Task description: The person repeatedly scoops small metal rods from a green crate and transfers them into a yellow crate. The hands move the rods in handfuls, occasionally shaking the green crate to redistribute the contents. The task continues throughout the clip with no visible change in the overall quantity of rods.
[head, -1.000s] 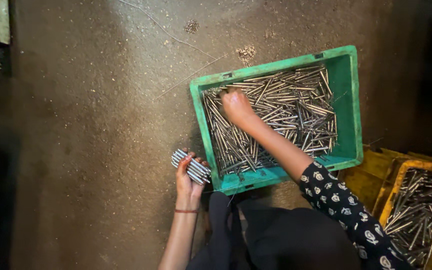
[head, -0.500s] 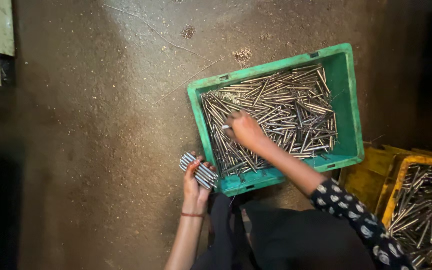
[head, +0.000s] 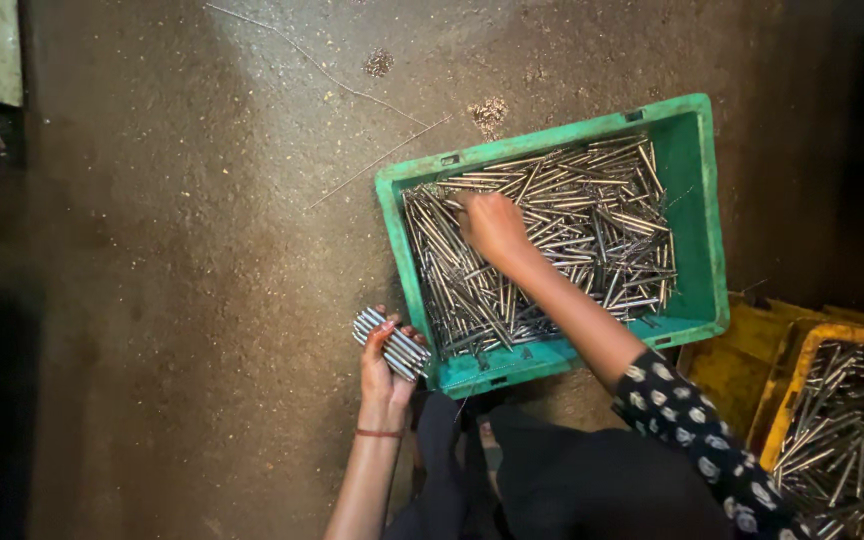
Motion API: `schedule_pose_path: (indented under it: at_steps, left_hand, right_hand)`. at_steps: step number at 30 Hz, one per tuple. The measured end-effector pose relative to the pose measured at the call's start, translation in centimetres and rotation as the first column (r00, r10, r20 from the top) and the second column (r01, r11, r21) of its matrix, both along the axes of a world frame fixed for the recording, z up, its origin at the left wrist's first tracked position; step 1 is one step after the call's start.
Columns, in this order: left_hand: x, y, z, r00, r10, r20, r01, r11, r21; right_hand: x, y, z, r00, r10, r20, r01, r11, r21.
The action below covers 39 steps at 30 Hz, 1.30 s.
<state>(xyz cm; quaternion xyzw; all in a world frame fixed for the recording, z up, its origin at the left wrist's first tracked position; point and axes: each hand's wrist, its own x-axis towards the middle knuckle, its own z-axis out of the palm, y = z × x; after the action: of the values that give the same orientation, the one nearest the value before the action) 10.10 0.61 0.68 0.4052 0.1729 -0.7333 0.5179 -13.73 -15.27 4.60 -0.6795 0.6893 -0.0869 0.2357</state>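
- Landmark: green crate [head: 700, 190], rectangular, plastic, set at a slant on a dark, gritty floor [head: 182, 300].
- Dark clothing [head: 572, 480] and a patterned sleeve [head: 697, 430], nearest the camera, below the green crate's near edge.
- Left hand [head: 384, 365], just outside the green crate's near left corner, closed around a bundle of rods [head: 392, 343]; the bundle lies packed side by side, ends showing. A red band sits at the wrist.
- Right hand [head: 492, 228], inside the green crate, toward its upper left part, fingers curled down among the loose metal rods [head: 592, 230]; whether it grips any cannot be told.
- Progress, as judged: one handful is gathered; most of the rods lie unsorted in the crate.
- Yellow crate [head: 802, 350], right of the green crate's near right corner, also holding rods.
- Small debris piles [head: 490, 112] and a thin wire [head: 372, 165], beyond the green crate's far edge.
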Motion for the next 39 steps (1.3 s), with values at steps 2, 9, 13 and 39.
schedule_pose_path:
  at_steps: [2,9,13,39]
  left_hand:
    - [0.1,0.1,0.0,1.0,-0.01,0.018,0.009,1.0,0.022]
    - [0.3,0.0,0.1,1.0,0.009,-0.008,-0.009,1.0,0.008]
    - [0.1,-0.3,0.4,1.0,-0.011,0.023,0.011,1.0,0.002]
    - [-0.8,-0.6,1.2,0.991,-0.038,-0.132,0.024,0.993,-0.111]
  right_hand:
    - [0.8,-0.5,-1.6,1.0,-0.001,-0.025,0.003,0.997,0.08]
    - [2.9,-1.2,-4.4,0.898,0.311,-0.312,-0.346,0.936,-0.063]
    - [2.9,-1.3,-3.7,0.914,0.285,-0.288,-0.357,0.901,-0.244]
    - [-9.3,13.5,-2.0,0.476,-0.633,0.61,-0.453,0.418,0.788]
